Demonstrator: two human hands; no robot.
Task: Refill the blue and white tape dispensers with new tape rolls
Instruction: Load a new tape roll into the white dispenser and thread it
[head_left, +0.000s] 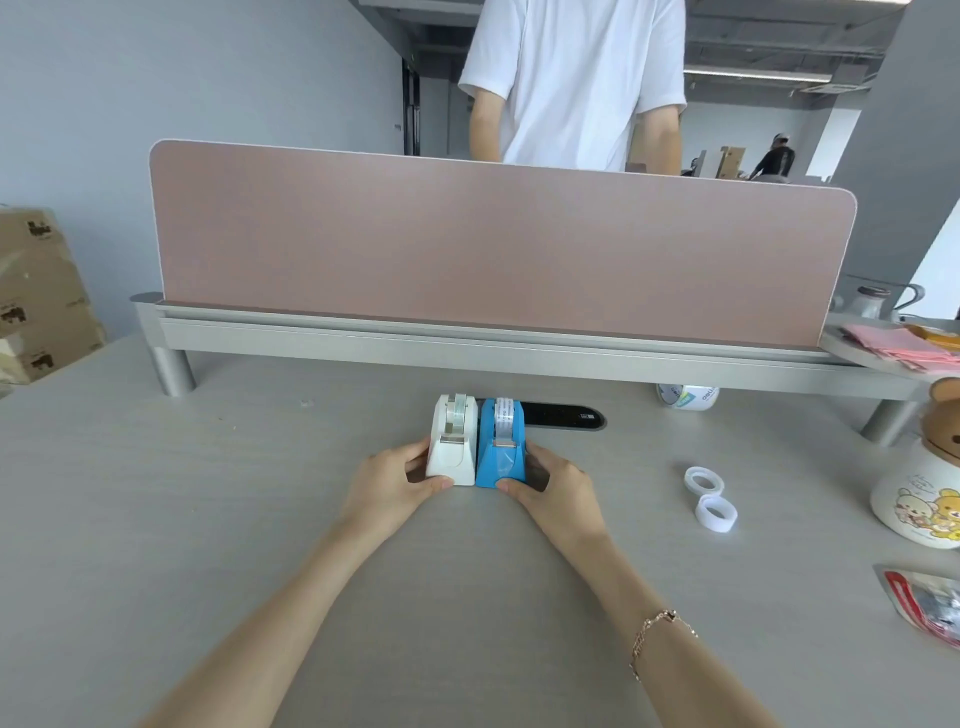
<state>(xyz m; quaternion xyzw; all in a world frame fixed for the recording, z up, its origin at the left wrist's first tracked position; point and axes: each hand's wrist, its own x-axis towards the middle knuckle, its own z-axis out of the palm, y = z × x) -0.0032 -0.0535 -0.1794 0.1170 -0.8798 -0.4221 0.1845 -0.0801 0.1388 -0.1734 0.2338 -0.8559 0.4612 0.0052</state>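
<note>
A white tape dispenser (453, 446) and a blue tape dispenser (502, 450) stand side by side, touching, in the middle of the grey desk (208, 519). Each has a tape roll seated in it. My left hand (396, 484) grips the white dispenser from its left side and front. On the other side, my right hand (551, 486) holds the blue dispenser at its right side and front corner. Two small rolls or cores (704, 480) (717, 512) lie loose on the desk to the right, well apart from both hands.
A pink divider panel (493, 244) on a metal rail (467, 345) closes off the back of the desk. A black cable slot (563, 415) lies behind the dispensers. A wide tape roll (688, 397), a bear jar (922, 493) and a plastic packet (924, 603) sit right. A person stands behind the panel.
</note>
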